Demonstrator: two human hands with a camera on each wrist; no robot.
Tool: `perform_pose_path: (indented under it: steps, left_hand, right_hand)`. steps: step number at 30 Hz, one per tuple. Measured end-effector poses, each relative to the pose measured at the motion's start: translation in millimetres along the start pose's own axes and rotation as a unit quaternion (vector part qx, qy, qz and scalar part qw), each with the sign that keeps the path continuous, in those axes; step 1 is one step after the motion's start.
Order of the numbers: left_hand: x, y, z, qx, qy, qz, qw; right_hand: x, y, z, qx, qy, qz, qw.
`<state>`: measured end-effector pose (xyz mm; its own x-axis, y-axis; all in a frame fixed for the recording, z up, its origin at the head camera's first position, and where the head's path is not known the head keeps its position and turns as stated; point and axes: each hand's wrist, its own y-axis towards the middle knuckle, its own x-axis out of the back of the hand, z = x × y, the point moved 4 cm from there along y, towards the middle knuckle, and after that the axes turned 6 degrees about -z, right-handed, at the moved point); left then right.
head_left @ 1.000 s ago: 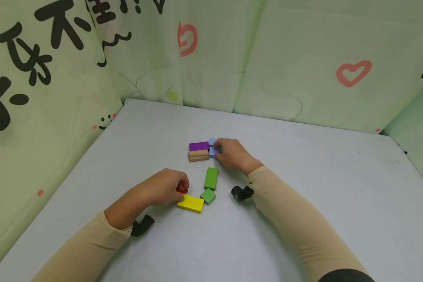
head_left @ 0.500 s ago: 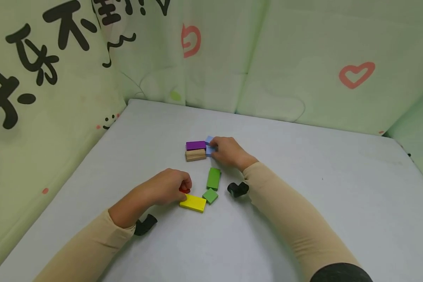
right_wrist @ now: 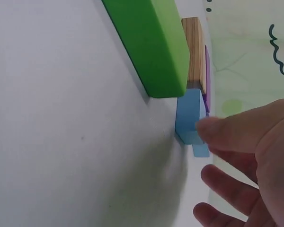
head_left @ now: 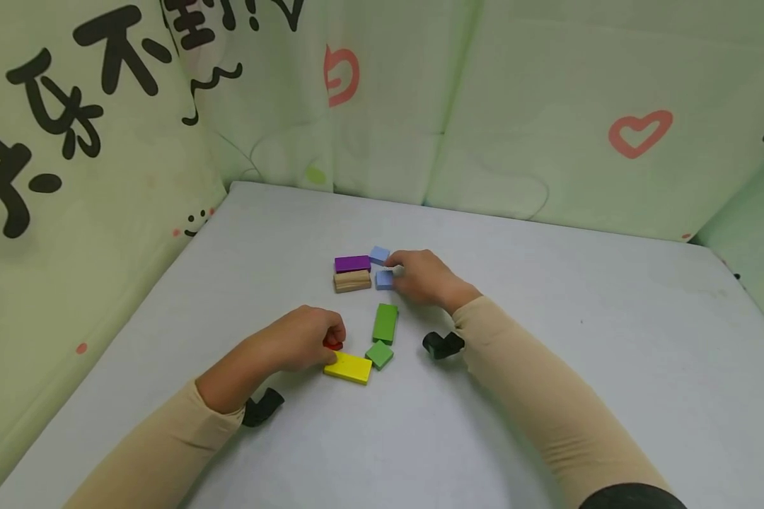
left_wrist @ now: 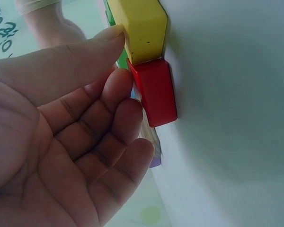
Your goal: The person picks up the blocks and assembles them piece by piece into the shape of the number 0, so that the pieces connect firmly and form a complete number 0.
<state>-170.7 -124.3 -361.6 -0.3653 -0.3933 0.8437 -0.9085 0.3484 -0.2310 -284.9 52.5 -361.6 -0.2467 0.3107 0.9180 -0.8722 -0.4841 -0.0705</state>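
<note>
My left hand (head_left: pixel 296 338) has its thumb on the end of a yellow block (head_left: pixel 351 370). Its loosely bent fingers touch or nearly touch a red block (left_wrist: pixel 158 93), which lies end to end with the yellow one. My right hand (head_left: pixel 426 278) is at two light blue blocks. Its thumb touches the nearer blue block (right_wrist: pixel 189 113), while the index fingertip is near the farther blue block (head_left: pixel 379 255). A purple block (head_left: pixel 352 264) and a natural wood block (head_left: pixel 352 281) lie side by side, just left of the blue ones.
A long green block (head_left: pixel 385 324) and a small green block (head_left: pixel 379 355) lie between the hands, the small one cornering the yellow block. The white table (head_left: pixel 579 353) meets printed green curtains (head_left: pixel 516 106) at the back and left.
The two light blue blocks stand farther apart, the nearer one set off from the wood block. My right hand has shifted slightly right. The left hand stays at the red and yellow blocks.
</note>
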Motion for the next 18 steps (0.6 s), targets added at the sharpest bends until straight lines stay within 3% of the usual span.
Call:
perform_pose_path:
  steps: [10, 18]
  left_hand:
    - [-0.4, 1.0, -0.3, -0.002, 0.006, 0.000, 1.0000]
    - [0.3, -0.4, -1.1, -0.002, 0.007, -0.002, 1.0000]
  right_hand:
    - [-6.7, 6.5, 4.6, -0.055, 0.021, -0.045, 0.9972]
    - [-7.0, 5.4, 7.3, -0.039, 0.011, -0.036, 0.9985]
